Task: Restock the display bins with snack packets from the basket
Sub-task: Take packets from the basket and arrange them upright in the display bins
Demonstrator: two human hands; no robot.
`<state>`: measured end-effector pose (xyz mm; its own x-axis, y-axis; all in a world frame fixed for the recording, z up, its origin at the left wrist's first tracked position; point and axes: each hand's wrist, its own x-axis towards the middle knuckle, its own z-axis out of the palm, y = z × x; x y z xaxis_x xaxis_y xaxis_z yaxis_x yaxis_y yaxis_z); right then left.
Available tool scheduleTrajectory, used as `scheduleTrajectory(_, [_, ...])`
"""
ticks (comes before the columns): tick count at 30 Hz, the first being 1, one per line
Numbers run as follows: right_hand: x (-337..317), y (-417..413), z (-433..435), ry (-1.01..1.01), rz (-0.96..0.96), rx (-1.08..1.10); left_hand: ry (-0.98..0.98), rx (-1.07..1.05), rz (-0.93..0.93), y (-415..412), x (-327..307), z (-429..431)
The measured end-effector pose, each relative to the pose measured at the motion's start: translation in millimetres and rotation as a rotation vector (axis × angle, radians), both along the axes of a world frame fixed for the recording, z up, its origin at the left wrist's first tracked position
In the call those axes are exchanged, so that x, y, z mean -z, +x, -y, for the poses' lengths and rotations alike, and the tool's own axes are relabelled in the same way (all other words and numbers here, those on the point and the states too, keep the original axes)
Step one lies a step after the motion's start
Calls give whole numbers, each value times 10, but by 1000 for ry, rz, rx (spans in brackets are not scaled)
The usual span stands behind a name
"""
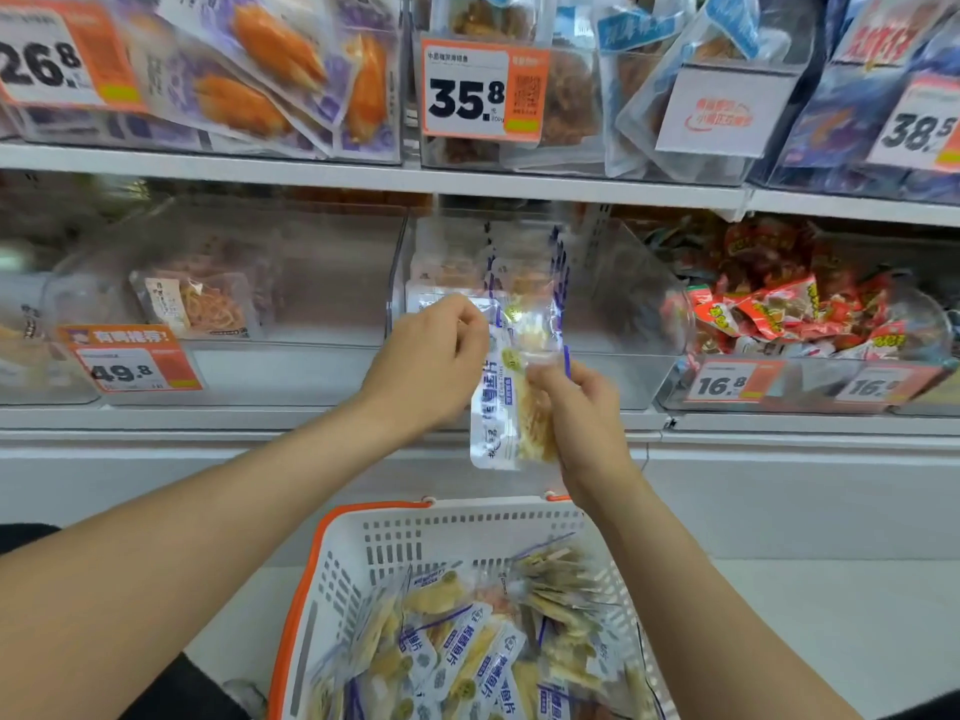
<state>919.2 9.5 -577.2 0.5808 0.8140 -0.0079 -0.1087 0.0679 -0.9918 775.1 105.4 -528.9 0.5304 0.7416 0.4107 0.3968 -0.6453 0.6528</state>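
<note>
Far left: clear bin (311, 283), nearly bare, one noodle-like pack (202, 304) lying at the back, price tag (130, 363) clipped to its front.

Left hand (431, 356): fingers curled, pinching the top left edge of a snack packet (498, 418). Probably steadying it so it goes in face-out.

The packet is upright, in the air, just in front of the middle bin (623, 314) and above the basket (395, 543).

Right hand (587, 413): fingers wrapped round the packet's right side, lower down, taking the weight.

The middle bin already has matching packets (447, 283) stood upright at its back left (hence, I judge, the vertical hold: to slot this one in the same row).

The basket, set directly below, holds many packets (467, 646) in a loose heap, within short reach. Restocking looks far from finished.

Far right: a bin heaped with red packets (769, 314), not part of this load.
</note>
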Motion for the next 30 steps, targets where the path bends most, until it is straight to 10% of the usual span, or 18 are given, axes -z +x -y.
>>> scheduleTrajectory(7, [-428, 529, -406, 101, 97, 390, 125, -20, -267, 186, -290, -240])
scheduleTrajectory(21, [-521, 977, -1006, -748, 847, -103, -24, 8, -640, 607, -358, -925])
scheduleTrajectory(30, [-588, 921, -1132, -887, 706, -174, 51, -41, -930, 685, -310, -1032])
